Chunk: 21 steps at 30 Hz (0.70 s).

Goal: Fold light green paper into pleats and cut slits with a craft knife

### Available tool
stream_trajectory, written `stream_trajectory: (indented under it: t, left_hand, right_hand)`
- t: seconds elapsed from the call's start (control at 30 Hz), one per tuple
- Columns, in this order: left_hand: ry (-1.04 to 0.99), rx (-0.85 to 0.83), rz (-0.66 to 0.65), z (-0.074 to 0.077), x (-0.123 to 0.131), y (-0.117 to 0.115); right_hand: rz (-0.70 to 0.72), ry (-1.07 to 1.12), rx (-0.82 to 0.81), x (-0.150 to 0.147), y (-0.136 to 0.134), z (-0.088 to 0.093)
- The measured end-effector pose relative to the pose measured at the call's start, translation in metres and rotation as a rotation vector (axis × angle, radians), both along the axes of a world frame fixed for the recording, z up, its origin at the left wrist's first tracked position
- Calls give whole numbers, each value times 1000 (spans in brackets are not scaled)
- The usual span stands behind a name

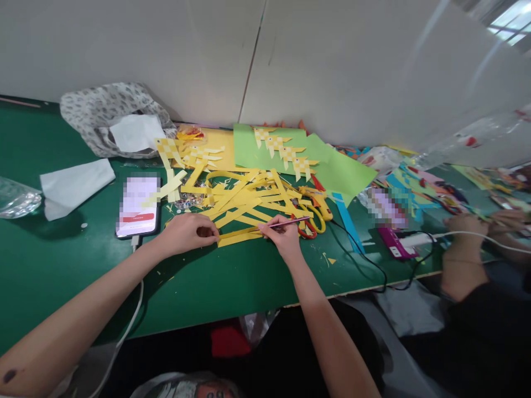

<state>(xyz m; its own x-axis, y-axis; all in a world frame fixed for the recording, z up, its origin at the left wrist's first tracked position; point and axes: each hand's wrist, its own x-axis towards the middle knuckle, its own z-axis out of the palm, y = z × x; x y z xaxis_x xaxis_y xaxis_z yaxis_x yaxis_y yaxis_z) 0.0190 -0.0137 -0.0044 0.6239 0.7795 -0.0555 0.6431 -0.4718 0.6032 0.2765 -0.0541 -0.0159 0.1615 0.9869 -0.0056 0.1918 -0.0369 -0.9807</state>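
On a green bench (62, 260), a person's left hand (188, 232) curls closed over one end of a long yellow paper strip (238, 236) lying flat midway along the front edge. The right hand (284, 235) grips a slim red pencil (292, 221) at the strip's other end. A heap of yellow paper strips (249, 193) lies just behind, with a black smartphone (138, 205) to its left.

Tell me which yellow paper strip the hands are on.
The frontmost strip, nearest the table edge: left hand holds it, right hand lays a pencil along it.

Head camera looks forward-down, close over table (249, 282)
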Motion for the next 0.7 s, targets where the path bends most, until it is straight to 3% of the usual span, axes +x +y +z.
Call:
stream_trajectory:
  t: [0.2,0.47,0.7]
  left_hand:
    - [-22,13,-23,-1,-1,1]
    - [3,15,-17,-2,-1,2]
    - [3,30,-28,-3,-1,2]
  right_hand:
    - [11,52,10,-13,-4,1]
    - [169,-19,-25,-51,-10,4]
    - [148,-4,-51,-49,-6,4]
